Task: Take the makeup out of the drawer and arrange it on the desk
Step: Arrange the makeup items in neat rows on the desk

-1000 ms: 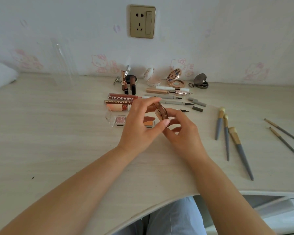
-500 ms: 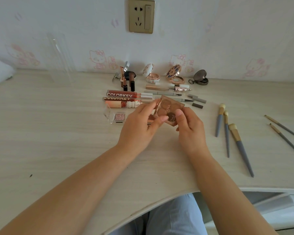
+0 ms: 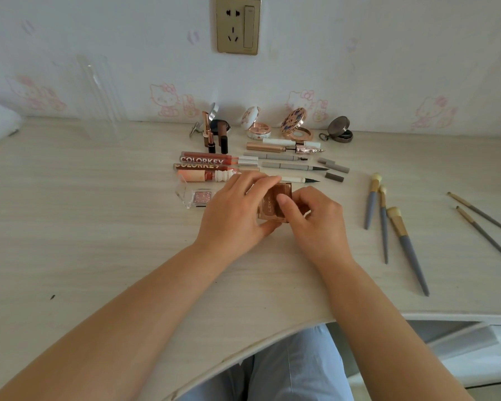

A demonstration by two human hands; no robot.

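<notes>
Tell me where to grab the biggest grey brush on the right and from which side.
Probably the grey handle of the biggest brush, around its middle, coming straight down from above. It lies flat on the desk, bristles toward the wall and thin tail toward the desk edge. A narrower brush lies close on its left, so pinch across the handle where the gap widens.

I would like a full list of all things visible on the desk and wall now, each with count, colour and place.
compact case: 1, brown, desk middle, held by both hands
lip gloss tubes: 3, reddish, behind left hand
clear eyeshadow case: 1, pink inside, left of hands
open compacts: 3, white, gold, grey, near wall
lipsticks: 2, brown, near wall
brushes: 5, grey handles, right side
socket: 1, gold, wall
left hand: 1, grips case
right hand: 1, grips case
</notes>
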